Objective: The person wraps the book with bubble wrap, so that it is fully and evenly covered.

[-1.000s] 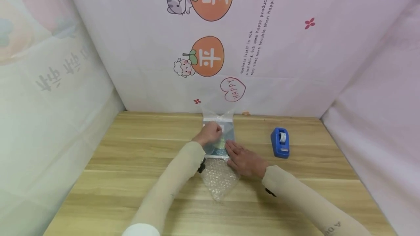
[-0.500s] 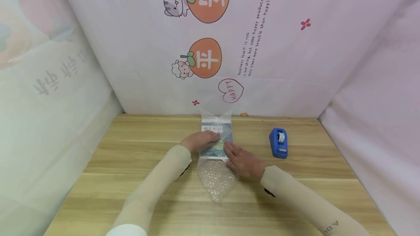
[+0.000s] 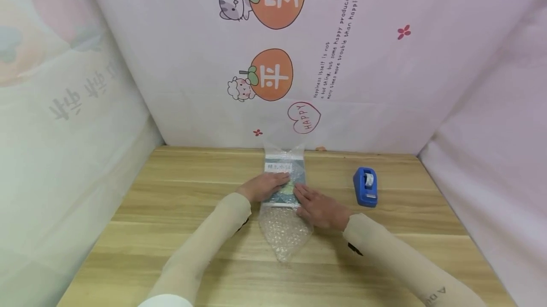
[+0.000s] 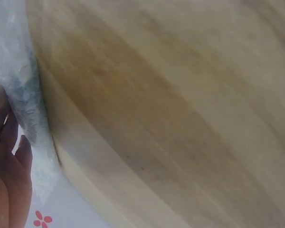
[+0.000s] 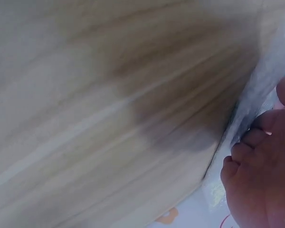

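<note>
A flat, book-like item [image 3: 297, 168] with a teal cover and a white label lies under clear bubble wrap [image 3: 284, 233] in the head view. The wrap sticks out past its near and far ends, tapering to a point at the near one. My left hand [image 3: 261, 186] rests on the left side of the packet, fingers stretched across the cover. From the right, my right hand [image 3: 322, 208] lies flat on the packet's right edge with straight fingers. Both wrist views show the wrap's edge beside the fingers; the cover beneath the hands is hidden.
A blue tape dispenser [image 3: 366, 187] with a roll of tape stands to the right on the wooden table [image 3: 179, 202]. White printed cloth [image 3: 363, 122] hangs behind the table's far edge, with more cloth along both sides.
My left hand was curled over the middle of the cover; it has moved left and straightened its fingers onto the packet, uncovering the label. The right hand has stayed in place.
</note>
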Demonstrator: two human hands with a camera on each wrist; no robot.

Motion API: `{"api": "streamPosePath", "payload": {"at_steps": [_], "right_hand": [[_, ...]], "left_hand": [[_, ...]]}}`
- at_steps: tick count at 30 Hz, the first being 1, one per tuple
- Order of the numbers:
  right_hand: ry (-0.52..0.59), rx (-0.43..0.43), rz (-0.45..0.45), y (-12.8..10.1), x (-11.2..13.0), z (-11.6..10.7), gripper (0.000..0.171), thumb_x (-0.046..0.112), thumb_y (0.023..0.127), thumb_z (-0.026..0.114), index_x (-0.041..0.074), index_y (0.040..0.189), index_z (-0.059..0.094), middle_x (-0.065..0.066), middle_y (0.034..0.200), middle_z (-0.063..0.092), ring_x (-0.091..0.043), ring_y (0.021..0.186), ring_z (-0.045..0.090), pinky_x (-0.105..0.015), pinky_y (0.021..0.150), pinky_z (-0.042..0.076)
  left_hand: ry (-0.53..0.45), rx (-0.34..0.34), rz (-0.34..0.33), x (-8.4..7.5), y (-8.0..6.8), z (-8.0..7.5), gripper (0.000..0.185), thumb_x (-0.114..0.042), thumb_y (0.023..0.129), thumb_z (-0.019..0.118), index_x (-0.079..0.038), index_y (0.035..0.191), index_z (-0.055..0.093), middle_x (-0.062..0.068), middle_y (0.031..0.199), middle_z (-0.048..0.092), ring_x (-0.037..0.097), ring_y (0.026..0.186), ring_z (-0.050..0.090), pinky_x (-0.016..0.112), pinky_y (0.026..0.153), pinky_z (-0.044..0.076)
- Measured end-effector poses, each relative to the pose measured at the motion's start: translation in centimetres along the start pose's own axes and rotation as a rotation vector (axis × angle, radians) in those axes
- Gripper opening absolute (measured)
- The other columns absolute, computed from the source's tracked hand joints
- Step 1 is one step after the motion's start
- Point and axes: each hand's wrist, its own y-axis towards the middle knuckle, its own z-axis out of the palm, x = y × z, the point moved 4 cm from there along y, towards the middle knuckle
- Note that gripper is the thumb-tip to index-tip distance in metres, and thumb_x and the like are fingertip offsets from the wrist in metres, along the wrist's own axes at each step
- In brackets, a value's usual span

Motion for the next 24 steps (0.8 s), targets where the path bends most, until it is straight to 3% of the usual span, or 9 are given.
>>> {"api": "streamPosePath", "payload": {"at_steps": [7,14,24], "right_hand": [[0.122,0.051,0.063,0.5,-1.2,-2.5,0.063,0.04,0.116,0.031,0.007,0.169,0.023,-0.015,0.177,0.021,-0.038,0.163,0.024,-0.058,0.132,0.027],[0.083,0.011,0.115,1.3,-3.4,-5.0,0.065,0.04,0.116,0.03,0.003,0.169,0.019,-0.02,0.176,0.019,-0.043,0.162,0.022,-0.059,0.132,0.024],[0.067,0.009,0.134,3.4,-4.2,-3.7,0.069,0.044,0.115,0.032,0.004,0.17,0.014,-0.017,0.178,0.011,-0.041,0.164,0.017,-0.059,0.132,0.024]], "left_hand": [[-0.018,0.0,-0.041,0.4,0.2,0.2,0.048,-0.012,0.11,0.052,-0.006,0.158,0.048,0.012,0.168,0.042,0.035,0.152,0.046,0.049,0.129,0.036],[-0.017,0.012,-0.049,0.3,0.2,-0.1,0.048,-0.014,0.111,0.052,-0.008,0.158,0.047,0.011,0.168,0.042,0.034,0.153,0.046,0.048,0.129,0.036],[0.007,0.013,-0.046,0.3,0.3,0.1,0.048,-0.015,0.111,0.051,-0.008,0.159,0.047,0.01,0.169,0.041,0.033,0.153,0.046,0.048,0.13,0.035]]}}
